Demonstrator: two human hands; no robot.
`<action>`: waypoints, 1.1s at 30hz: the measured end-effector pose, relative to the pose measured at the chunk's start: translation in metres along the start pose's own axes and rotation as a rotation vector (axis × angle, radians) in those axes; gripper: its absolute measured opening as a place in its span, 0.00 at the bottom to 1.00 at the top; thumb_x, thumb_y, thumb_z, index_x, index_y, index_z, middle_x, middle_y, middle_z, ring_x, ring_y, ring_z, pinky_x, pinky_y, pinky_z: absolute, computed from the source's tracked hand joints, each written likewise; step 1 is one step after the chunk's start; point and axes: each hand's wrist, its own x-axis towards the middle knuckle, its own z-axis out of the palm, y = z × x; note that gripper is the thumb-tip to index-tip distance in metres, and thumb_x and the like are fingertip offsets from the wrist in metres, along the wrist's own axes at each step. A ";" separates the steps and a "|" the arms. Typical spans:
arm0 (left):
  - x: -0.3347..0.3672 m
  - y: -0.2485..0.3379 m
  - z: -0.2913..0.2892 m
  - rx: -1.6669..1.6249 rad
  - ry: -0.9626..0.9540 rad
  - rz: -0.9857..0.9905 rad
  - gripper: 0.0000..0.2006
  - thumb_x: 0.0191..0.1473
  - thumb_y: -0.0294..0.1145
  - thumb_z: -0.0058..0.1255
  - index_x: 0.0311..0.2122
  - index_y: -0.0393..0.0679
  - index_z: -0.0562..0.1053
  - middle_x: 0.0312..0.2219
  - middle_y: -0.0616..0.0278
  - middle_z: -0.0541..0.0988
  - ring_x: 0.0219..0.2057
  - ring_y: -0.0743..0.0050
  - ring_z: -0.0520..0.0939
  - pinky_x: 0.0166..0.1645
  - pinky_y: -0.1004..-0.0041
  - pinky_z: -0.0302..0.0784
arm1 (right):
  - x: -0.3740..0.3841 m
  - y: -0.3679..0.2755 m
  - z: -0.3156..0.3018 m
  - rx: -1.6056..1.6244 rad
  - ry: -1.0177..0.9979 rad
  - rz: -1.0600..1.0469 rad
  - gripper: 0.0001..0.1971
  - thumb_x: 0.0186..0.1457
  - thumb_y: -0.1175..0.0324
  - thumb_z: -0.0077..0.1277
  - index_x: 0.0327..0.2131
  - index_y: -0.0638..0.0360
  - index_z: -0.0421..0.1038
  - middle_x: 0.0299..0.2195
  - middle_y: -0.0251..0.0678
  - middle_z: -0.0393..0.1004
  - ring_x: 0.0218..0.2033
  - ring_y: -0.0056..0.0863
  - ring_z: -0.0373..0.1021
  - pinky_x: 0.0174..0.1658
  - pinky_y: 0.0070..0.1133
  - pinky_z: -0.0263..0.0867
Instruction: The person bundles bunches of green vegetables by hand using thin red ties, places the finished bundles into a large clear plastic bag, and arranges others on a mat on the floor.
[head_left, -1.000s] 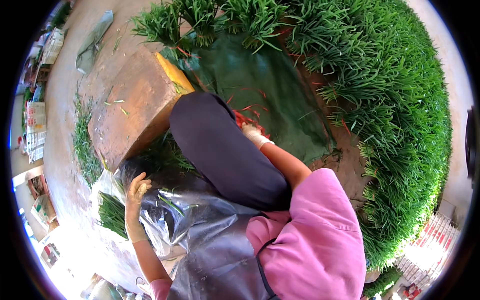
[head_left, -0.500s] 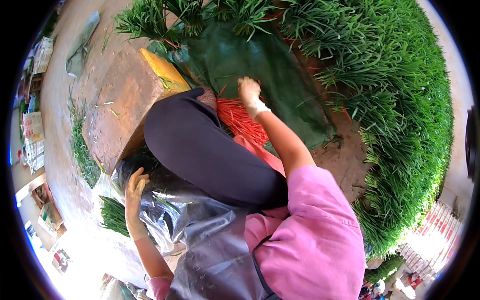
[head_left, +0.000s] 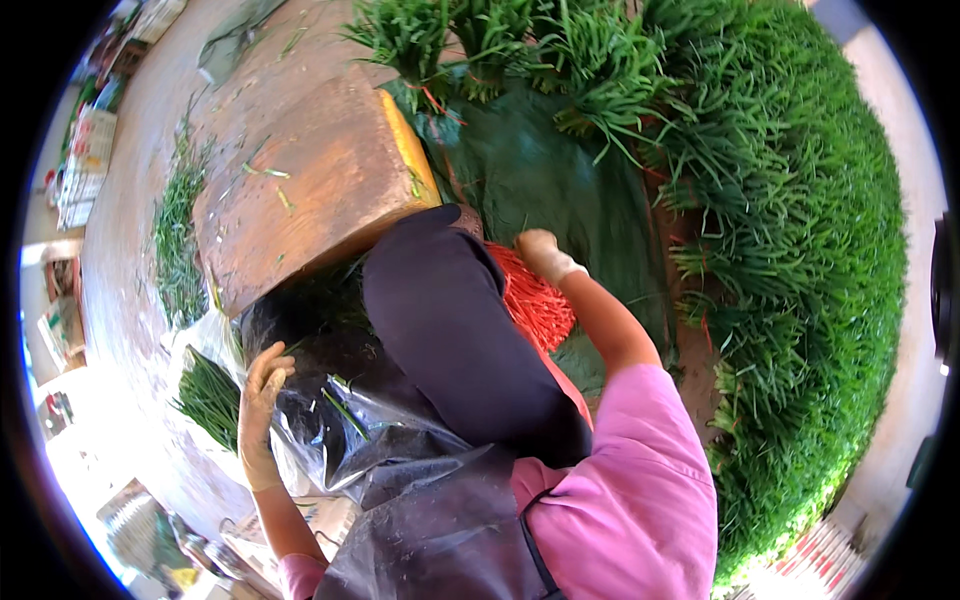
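Observation:
My right hand (head_left: pixel 548 257), in a pale glove, is closed just above a bundle of red tie strips (head_left: pixel 538 300) beside my dark-clad knee (head_left: pixel 425 300). Whether a strip is between its fingers is hidden. My left hand (head_left: pixel 260 400), gloved too, is raised over the clear plastic sheet (head_left: pixel 300 440) with fingers apart and slightly bent, holding nothing. Beside it lies a loose heap of long green leaves (head_left: pixel 208 395), partly covered by that hand. A few stray leaves (head_left: pixel 345 413) rest on the plastic over my lap.
A worn block (head_left: pixel 310 190) with a yellow side stands ahead of my left hand. Tied green bunches (head_left: pixel 490 40) line the far edge of a dark green sheet (head_left: pixel 540 150). A large mass of leafy bunches (head_left: pixel 800 250) fills the right side. Leaf scraps (head_left: pixel 180 250) litter the floor.
The view has turned, shifting the block and sheet rightward and down. My right hand has drawn closer to the red strips. My left hand stays raised near the leaf heap, fingers still bent.

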 end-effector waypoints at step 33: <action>-0.117 -0.402 -0.159 0.353 1.256 -0.519 0.62 0.30 0.60 0.70 0.66 0.37 0.50 0.60 0.41 0.62 0.62 0.46 0.62 0.64 0.61 0.59 | 0.033 -0.343 -0.323 0.944 -0.107 0.004 0.25 0.52 0.52 0.58 0.46 0.61 0.72 0.30 0.38 0.77 0.26 0.23 0.73 0.29 0.19 0.68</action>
